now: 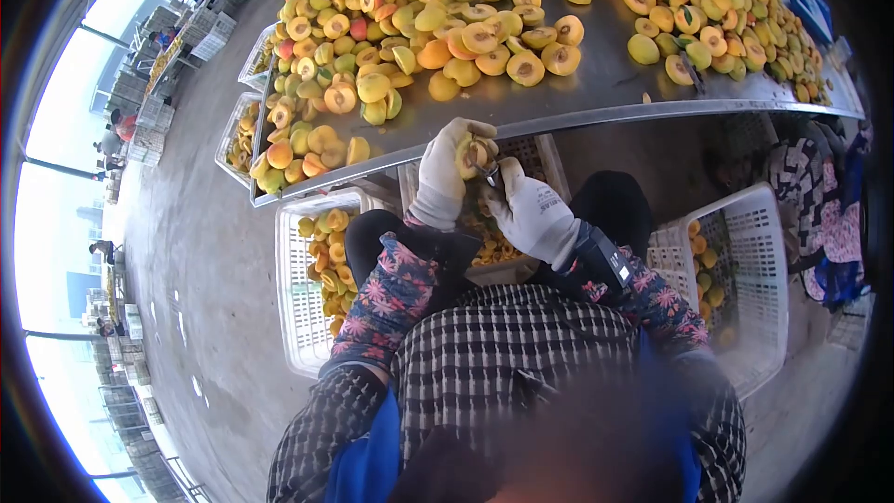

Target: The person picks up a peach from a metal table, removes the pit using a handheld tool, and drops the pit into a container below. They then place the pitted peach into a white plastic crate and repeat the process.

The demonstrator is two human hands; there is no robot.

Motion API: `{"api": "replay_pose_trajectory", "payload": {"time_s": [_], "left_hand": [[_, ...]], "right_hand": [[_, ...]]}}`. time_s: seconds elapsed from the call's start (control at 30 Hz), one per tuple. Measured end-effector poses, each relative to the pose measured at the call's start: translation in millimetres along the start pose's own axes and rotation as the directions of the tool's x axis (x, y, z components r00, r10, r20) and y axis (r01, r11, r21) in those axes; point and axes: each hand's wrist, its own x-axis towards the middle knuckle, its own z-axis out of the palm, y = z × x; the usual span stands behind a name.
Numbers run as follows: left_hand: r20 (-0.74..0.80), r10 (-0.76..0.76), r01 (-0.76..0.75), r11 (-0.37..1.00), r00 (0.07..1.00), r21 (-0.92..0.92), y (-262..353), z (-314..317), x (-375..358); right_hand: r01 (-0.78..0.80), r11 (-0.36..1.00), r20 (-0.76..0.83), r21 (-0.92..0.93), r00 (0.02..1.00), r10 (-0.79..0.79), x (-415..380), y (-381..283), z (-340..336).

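Note:
My left hand (445,172), in a white glove, is closed around a yellow peach half (473,155) just below the edge of the metal table (596,84). My right hand (531,214), also gloved, grips a small metal tool (488,173) pressed into the cut face of that peach. Both hands meet over a white crate (549,163) between my knees. A black band with a small device (610,265) sits on my right forearm.
Heaps of halved and whole peaches (447,28) cover the table. White crates with peaches stand at my left (293,307) and right (768,261). More crates (237,130) line the table's far side. Other people work far off at left and a seated person at right (829,214).

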Motion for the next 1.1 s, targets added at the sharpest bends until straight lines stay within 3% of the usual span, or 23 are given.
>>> {"api": "replay_pose_trajectory", "payload": {"time_s": [0.17,0.23,0.3,0.33,0.37,0.43,0.5,0.57,0.7,0.73,0.77,0.8,0.83,0.87,0.93,0.97,1.0,1.1], "left_hand": [[0.048,-0.032,0.031,0.999,0.998,0.031,0,-11,5],[0.04,0.032,-0.034,0.998,0.999,0.06,6,-3,1],[0.007,0.045,-0.044,0.998,0.999,-0.049,12,8,-2],[-0.013,0.043,-0.044,0.993,0.999,-0.106,11,11,-4],[0.093,-0.025,0.034,0.994,0.995,-0.103,5,-2,-2],[0.021,0.154,-0.154,0.954,0.988,0.258,-7,2,0],[0.013,0.194,-0.188,0.928,0.981,0.321,-11,4,4],[0.016,0.07,-0.071,0.994,0.997,0.088,-13,1,2],[-0.086,0.036,-0.038,0.999,0.996,-0.018,-16,9,3],[-0.105,0.028,-0.04,0.993,0.994,-0.111,-20,7,8],[-0.125,0.016,-0.042,0.978,0.992,-0.204,-22,4,10],[-0.098,-0.006,-0.017,0.973,0.995,-0.231,-19,0,10],[-0.07,-0.021,0.002,0.965,0.997,-0.263,-14,-5,11],[-0.046,-0.036,0.02,0.954,0.998,-0.299,-13,-7,10],[-0.094,0.055,-0.069,0.984,0.994,-0.161,-3,7,-1],[-0.081,0.073,-0.083,0.988,0.994,-0.127,-6,4,4],[-0.066,0.089,-0.095,0.991,0.994,-0.092,-5,5,5],[-0.068,0.148,-0.148,0.989,0.987,0.001,0,15,-2]], "right_hand": [[-0.075,0.949,0.048,0.306,0.997,0.063,-1,-3,0],[0.001,0.977,-0.084,0.215,0.996,0.018,5,-4,-5],[0.111,0.981,-0.243,0.159,0.967,-0.07,12,-12,-19],[0.101,0.973,-0.27,0.208,0.962,-0.042,16,-12,-20],[0.089,0.983,-0.23,0.163,0.972,-0.05,21,-15,-25],[0.145,0.988,-0.206,0.058,0.97,-0.13,27,-19,-29],[0.28,0.957,-0.218,-0.073,0.932,-0.29,32,-18,-29],[0.28,0.949,-0.216,-0.143,0.927,-0.306,32,-22,-31],[0.264,0.957,-0.296,-0.122,0.91,-0.289,34,-14,-24],[0.069,0.977,-0.033,0.202,0.997,-0.063,33,-17,-33],[-0.211,0.874,0.291,0.437,0.953,0.084,29,-21,-50],[-0.516,0.671,0.605,0.532,0.786,0.124,26,-23,-61],[-0.517,0.529,0.538,0.673,0.833,0.131,16,-26,-60],[-0.401,0.627,0.395,0.668,0.905,0.158,17,-21,-53],[-0.17,0.793,0.076,0.585,0.985,0.155,17,-9,-30],[-0.079,0.926,-0.018,0.369,0.996,0.092,15,-9,-28],[0.163,0.972,-0.179,0.171,0.975,-0.132,21,-8,-18],[0.026,0.999,-0.07,0.034,0.997,-0.023,10,-11,-16]]}}
